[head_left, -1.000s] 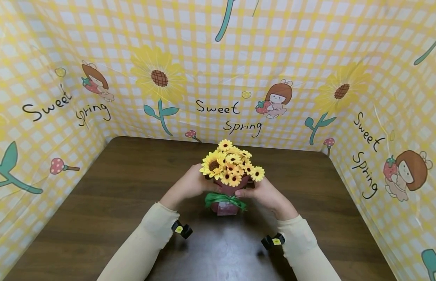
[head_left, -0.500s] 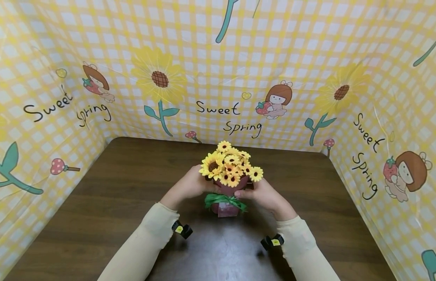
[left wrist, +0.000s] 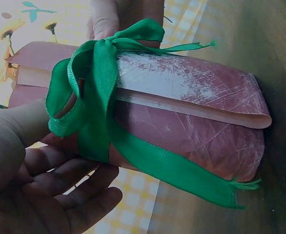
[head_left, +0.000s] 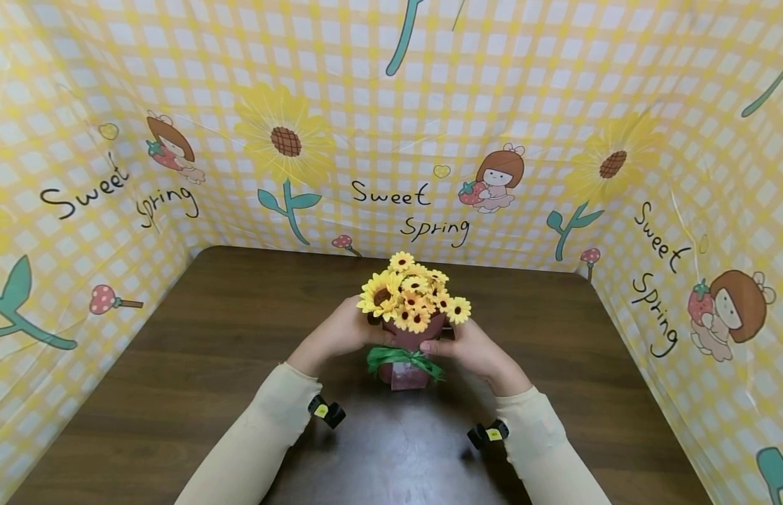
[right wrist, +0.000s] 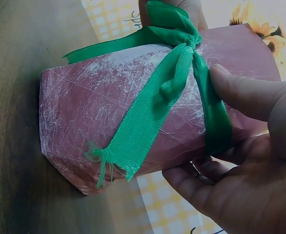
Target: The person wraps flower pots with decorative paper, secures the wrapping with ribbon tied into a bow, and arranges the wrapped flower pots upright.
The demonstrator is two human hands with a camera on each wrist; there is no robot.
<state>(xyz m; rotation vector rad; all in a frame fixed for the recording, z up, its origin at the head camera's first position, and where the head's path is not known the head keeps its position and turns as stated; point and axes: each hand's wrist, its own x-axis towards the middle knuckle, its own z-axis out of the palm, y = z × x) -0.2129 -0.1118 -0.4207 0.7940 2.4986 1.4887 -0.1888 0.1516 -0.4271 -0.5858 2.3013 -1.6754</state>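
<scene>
A bouquet of yellow artificial flowers (head_left: 415, 294) stands upright near the middle of the table, in dull red wrapping (head_left: 413, 338) tied with a green ribbon (head_left: 404, 358). My left hand (head_left: 350, 330) holds the wrapping from the left, its thumb in front and its fingers round the side. From the right, my right hand (head_left: 476, 351) grips it in the same way, the thumb (right wrist: 245, 92) just by the ribbon. Scuffed whitish patches mark the wrapping (left wrist: 192, 87) in the left wrist view. Part of the fingers is hidden behind the bouquet.
A dark brown wooden table (head_left: 176, 393) lies under the bouquet. A yellow checked cloth (head_left: 391, 126) with printed flowers and figures walls it at the back and both sides. Each cream sleeve (head_left: 259, 428) carries a black wrist camera (head_left: 328, 412).
The bouquet's flowers have shifted very slightly to the left. Both hands keep their hold on the wrapping, nearly in the same place.
</scene>
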